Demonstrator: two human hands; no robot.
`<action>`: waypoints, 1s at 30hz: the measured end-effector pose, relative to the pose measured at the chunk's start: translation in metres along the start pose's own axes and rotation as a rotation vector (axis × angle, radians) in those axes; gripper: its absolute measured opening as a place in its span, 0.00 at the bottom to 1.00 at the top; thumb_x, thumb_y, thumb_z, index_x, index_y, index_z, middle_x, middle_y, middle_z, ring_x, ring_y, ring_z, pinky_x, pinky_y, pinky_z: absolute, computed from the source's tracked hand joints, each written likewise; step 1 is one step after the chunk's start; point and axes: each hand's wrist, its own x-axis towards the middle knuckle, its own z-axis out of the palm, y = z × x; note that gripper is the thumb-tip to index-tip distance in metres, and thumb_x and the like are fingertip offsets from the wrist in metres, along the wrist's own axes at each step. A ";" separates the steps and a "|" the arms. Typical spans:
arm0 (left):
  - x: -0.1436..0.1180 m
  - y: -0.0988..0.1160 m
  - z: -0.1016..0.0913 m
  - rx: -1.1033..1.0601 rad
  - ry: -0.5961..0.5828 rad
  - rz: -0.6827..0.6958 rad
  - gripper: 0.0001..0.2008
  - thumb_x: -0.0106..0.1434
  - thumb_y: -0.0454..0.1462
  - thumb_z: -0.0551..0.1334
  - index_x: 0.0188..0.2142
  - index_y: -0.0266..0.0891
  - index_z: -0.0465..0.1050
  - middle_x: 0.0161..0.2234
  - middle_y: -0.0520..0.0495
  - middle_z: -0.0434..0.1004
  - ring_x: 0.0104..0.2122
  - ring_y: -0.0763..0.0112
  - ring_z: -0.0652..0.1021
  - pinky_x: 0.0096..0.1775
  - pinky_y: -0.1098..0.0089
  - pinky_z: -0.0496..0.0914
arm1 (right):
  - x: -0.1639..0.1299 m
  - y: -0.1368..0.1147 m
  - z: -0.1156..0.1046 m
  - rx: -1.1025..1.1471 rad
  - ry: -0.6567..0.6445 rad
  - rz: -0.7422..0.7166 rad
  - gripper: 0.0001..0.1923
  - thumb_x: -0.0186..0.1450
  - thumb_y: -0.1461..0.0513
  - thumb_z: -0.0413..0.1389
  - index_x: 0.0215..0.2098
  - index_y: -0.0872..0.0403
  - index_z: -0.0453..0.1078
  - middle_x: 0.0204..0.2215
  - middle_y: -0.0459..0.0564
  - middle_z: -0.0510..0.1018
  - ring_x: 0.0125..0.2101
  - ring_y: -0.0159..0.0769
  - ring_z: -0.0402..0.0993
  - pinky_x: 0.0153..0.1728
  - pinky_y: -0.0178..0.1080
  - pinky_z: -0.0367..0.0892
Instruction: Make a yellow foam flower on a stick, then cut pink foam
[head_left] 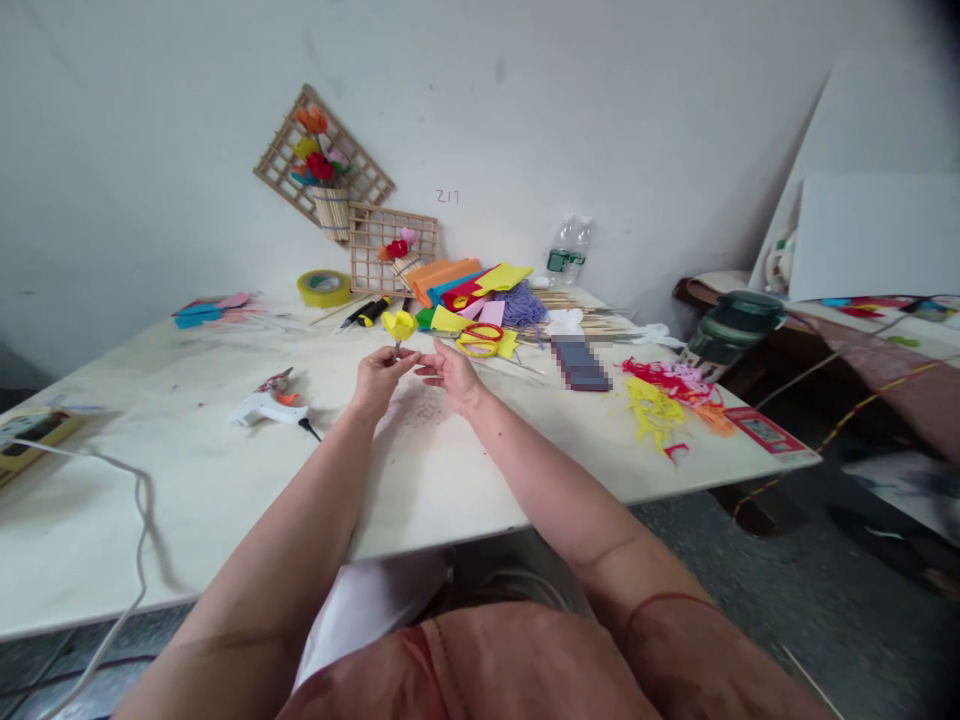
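Shows as a yellow flower with cupped petals, spread a little at the top. Stands almost upright above the desk, left of the middle of the scene. Sits on a thin, greyish stem, pinched low down by the left hand. Runs out of sight below, hidden by the grip.

The flower I hold is bright yellow; my glue gun is white with an orange part, and the tape roll yellow. I see purple strands, shreds of red, pink, yellow and orange, and tan lattices in a square-grid pattern.
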 end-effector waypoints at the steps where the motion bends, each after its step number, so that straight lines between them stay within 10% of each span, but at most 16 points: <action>1: 0.001 -0.001 0.000 0.012 -0.003 -0.002 0.13 0.44 0.43 0.68 0.25 0.36 0.72 0.19 0.54 0.64 0.18 0.80 0.58 0.22 0.73 0.52 | 0.000 0.000 0.000 -0.008 0.001 0.001 0.23 0.63 0.50 0.44 0.28 0.58 0.72 0.32 0.49 0.77 0.30 0.29 0.68 0.32 0.32 0.58; 12: 0.007 -0.002 -0.002 0.355 -0.037 0.302 0.12 0.52 0.41 0.60 0.19 0.38 0.63 0.21 0.53 0.60 0.22 0.77 0.61 0.26 0.72 0.55 | 0.002 0.003 -0.003 -0.022 -0.008 0.014 0.22 0.61 0.50 0.47 0.27 0.57 0.73 0.34 0.50 0.78 0.30 0.29 0.69 0.32 0.32 0.60; 30: 0.004 0.012 -0.004 -0.083 0.006 -0.189 0.17 0.54 0.49 0.59 0.25 0.36 0.65 0.14 0.57 0.53 0.13 0.82 0.55 0.17 0.76 0.46 | 0.000 0.007 -0.004 -0.043 -0.075 -0.017 0.17 0.59 0.52 0.52 0.31 0.58 0.74 0.35 0.52 0.78 0.30 0.30 0.72 0.32 0.33 0.61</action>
